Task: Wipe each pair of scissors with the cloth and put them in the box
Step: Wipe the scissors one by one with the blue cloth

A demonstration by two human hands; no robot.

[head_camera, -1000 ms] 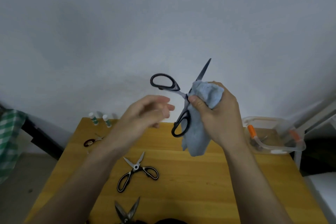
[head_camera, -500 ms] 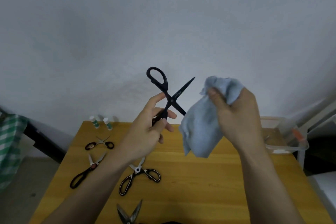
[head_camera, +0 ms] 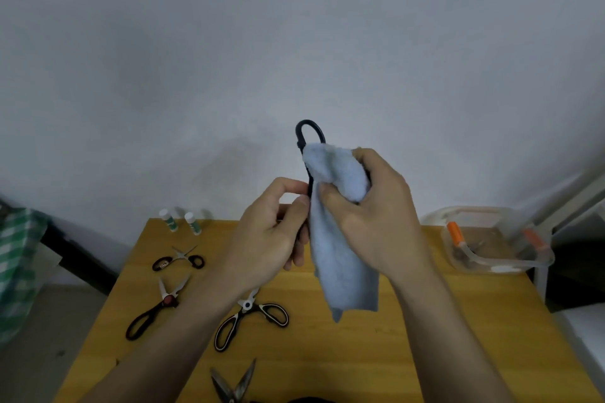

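Scissors [head_camera: 309,141] now wrapped in right hand's [head_camera: 376,219] gripped cloth [head_camera: 340,239], left hand [head_camera: 271,235] still pinching them.

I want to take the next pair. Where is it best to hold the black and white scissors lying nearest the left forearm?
Probably take the black and white scissors by the handle loops, coming from above on the near side. They lie flat on the table, with blades open and pointing away.

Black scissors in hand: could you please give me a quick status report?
Left hand grips black scissors low. Right hand wraps blue cloth round them, mid-wipe. Four pairs wait on table. Box far right, path unobstructed.
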